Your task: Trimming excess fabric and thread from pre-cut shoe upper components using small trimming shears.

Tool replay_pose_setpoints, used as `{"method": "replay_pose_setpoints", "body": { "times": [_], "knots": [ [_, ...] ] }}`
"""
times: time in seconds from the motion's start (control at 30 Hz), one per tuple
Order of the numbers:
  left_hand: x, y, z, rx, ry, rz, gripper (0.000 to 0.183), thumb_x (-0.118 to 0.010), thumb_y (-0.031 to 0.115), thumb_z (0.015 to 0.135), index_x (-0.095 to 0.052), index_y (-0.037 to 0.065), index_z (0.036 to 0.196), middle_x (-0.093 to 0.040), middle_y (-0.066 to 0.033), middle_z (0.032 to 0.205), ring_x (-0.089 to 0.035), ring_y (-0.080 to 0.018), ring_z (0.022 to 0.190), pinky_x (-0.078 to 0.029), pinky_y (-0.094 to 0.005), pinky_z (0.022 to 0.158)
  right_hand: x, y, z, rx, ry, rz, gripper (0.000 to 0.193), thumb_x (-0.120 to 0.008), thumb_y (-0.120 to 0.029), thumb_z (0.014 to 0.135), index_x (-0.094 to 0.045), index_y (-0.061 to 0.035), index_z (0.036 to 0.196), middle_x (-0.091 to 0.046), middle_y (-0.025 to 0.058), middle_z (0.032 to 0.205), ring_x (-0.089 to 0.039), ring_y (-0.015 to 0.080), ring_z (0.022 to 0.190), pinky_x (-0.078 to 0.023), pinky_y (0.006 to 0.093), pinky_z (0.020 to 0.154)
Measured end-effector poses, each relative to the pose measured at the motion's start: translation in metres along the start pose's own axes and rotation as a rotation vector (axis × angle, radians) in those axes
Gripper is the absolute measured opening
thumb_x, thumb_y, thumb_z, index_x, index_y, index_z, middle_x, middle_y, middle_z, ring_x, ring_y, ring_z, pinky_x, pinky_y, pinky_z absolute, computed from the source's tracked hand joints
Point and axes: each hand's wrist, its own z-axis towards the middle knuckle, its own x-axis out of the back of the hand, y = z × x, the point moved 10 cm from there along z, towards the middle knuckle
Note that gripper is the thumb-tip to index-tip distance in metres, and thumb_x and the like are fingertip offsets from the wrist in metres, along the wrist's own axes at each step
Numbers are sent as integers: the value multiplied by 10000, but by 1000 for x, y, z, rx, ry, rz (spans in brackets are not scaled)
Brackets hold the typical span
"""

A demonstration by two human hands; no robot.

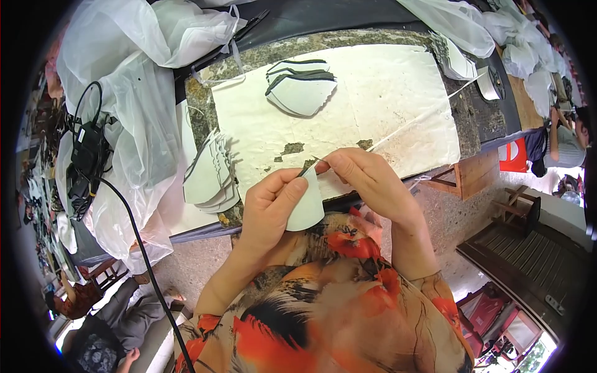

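My left hand [273, 202] grips a white, dark-edged cut piece of sheet material [306, 208] between thumb and fingers, its rounded end hanging down in front of my body. Close by, at the piece's upper corner, my right hand [362, 177] is closed in a pinch. A thin dark sliver shows between the two hands, too small to name. From behind the right hand a narrow white strip [429, 115] runs up to the right across the board; whether the fingers hold it cannot be told. Similar pieces form a small pile [303, 96] ahead of my hands.
A white-covered work board [385, 81] with worn patches lies before me. Another stack of pieces [213, 177] stands at its left, more pieces [458, 62] at the far right. Plastic bags [140, 105] and a black adapter [89, 149] with cable crowd the left side. A person sits lower left.
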Motion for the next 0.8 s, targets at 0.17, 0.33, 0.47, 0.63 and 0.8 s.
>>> {"method": "replay_pose_setpoints", "body": {
  "times": [0.17,0.33,0.47,0.63,0.8],
  "knots": [
    [0,0,0,-39,44,10,221,-657,119,1017,-687,-30,1177,-715,-4,952,-613,-35,826,-507,-200,730,-7,13,-2,-186,-33,165,389,-509,-329,1088,-733,-11,1079,-581,-15,850,-491,81,791,-424,254,705],
    [-4,-2,1,-32,42,51,224,-664,127,1016,-693,-29,1173,-711,0,938,-602,-32,820,-499,-198,728,-11,20,3,-117,60,217,374,-516,-328,1083,-730,-23,1062,-541,-45,793,-456,58,746,-383,231,660],
    [1,-7,0,-39,51,100,227,-672,133,1012,-694,-31,1167,-707,7,919,-597,-28,817,-495,-198,723,-12,17,4,-139,36,190,357,-518,-325,1080,-731,-42,1040,-531,-63,796,-452,45,736,-373,216,647],
    [8,-10,-1,3,84,56,219,-677,133,1009,-696,-28,1157,-705,10,909,-591,-24,808,-489,-196,710,1,27,-1,-245,76,331,340,-553,-328,1055,-717,-34,1011,-589,-29,839,-500,60,783,-418,234,704],
    [1,-8,-2,32,54,29,212,-681,135,1006,-698,-24,1145,-693,27,875,-576,-16,783,-476,-194,687,-4,9,1,-210,67,369,293,-652,-301,996,-703,-12,991,-631,-13,847,-526,54,801,-449,227,720]
  ]
}}
